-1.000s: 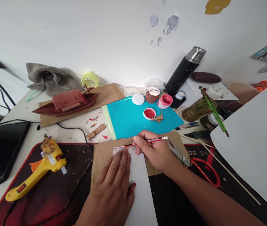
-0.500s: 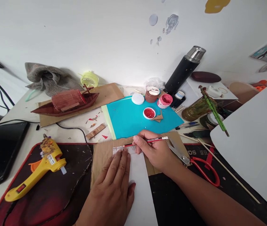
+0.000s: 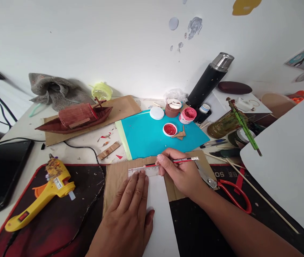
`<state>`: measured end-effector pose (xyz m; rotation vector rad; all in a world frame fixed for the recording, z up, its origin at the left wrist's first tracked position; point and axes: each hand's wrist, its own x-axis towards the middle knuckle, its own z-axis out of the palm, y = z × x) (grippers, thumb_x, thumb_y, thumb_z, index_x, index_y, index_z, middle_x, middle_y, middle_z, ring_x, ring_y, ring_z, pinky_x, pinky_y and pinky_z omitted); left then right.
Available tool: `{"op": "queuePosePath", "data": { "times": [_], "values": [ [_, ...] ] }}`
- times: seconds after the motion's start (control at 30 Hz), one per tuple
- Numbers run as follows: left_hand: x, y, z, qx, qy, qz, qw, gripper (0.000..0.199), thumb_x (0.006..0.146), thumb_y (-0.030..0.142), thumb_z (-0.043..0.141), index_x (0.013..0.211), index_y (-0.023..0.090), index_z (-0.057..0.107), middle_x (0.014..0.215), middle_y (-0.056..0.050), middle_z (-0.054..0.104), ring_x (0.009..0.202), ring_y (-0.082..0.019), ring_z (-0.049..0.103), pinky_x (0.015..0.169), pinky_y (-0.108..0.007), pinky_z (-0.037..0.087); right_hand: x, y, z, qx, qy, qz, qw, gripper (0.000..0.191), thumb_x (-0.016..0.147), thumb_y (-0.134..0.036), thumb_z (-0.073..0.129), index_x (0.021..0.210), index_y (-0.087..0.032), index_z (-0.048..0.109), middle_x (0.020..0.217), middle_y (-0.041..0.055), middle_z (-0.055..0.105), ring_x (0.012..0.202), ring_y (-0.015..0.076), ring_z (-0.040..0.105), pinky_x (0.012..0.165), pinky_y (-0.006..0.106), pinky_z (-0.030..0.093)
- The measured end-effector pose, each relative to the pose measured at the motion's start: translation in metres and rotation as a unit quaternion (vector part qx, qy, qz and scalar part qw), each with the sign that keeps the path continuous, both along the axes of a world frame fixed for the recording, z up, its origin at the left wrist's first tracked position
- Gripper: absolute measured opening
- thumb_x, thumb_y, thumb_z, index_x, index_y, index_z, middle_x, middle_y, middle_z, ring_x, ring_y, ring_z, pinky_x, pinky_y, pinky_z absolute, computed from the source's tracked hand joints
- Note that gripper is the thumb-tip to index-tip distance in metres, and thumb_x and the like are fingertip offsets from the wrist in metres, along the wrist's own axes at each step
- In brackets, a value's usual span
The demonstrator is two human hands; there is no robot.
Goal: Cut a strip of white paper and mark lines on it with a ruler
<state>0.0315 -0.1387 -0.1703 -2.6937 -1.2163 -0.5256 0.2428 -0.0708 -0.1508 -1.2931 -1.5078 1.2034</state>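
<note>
My left hand (image 3: 126, 210) lies flat with its fingers stretched out, fingertips pressing on a clear ruler (image 3: 152, 171). Under that hand is a strip of white paper (image 3: 162, 217), which lies over a piece of brown cardboard (image 3: 116, 175). A red and black pencil (image 3: 180, 160) is pinched in my right hand (image 3: 181, 171), its tip at the ruler's upper edge. Just behind the right hand are scissors with red handles (image 3: 234, 196), their blades partly hidden by the hand.
At left lie a yellow glue gun (image 3: 41, 196) and a black phone (image 3: 4, 175). A red model boat (image 3: 76, 116) sits on cardboard behind. Paint pots (image 3: 188, 115) stand on a blue sheet (image 3: 143, 132), near a black flask (image 3: 208, 80). Thin sticks (image 3: 264, 200) lie at right.
My right hand and the pencil have slid a little to the right along the ruler's edge. The left hand stays in place on the ruler.
</note>
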Motion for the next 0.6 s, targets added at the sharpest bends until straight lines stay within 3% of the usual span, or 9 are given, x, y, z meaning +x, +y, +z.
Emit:
{"op": "queuePosePath", "data": {
  "times": [0.27, 0.6],
  "values": [
    [0.0006, 0.0010, 0.0009, 0.004, -0.008, 0.001, 1.000, 0.057, 0.109, 0.036, 0.046, 0.154, 0.002, 0.053, 0.156, -0.019, 0.065, 0.142, -0.033, 0.061, 0.130, -0.041, 0.025, -0.0005, 0.0025, 0.0006, -0.009, 0.016, 0.004, 1.000, 0.045, 0.111, -0.055, 0.061, 0.080, -0.023, 0.067, 0.071, -0.0005, 0.070, 0.073, 0.0187, 0.067, 0.078, 0.034, 0.052],
    [-0.0015, 0.0007, -0.0008, 0.009, 0.012, -0.003, 1.000, 0.058, 0.102, 0.028, 0.050, 0.152, -0.002, 0.055, 0.155, -0.023, 0.065, 0.141, -0.035, 0.060, 0.124, -0.045, 0.034, -0.0003, 0.0037, 0.0027, -0.011, -0.004, 0.006, 1.000, 0.043, 0.111, -0.049, 0.061, 0.078, -0.023, 0.066, 0.071, -0.0006, 0.069, 0.072, 0.0177, 0.065, 0.073, 0.032, 0.051]
  ]
}}
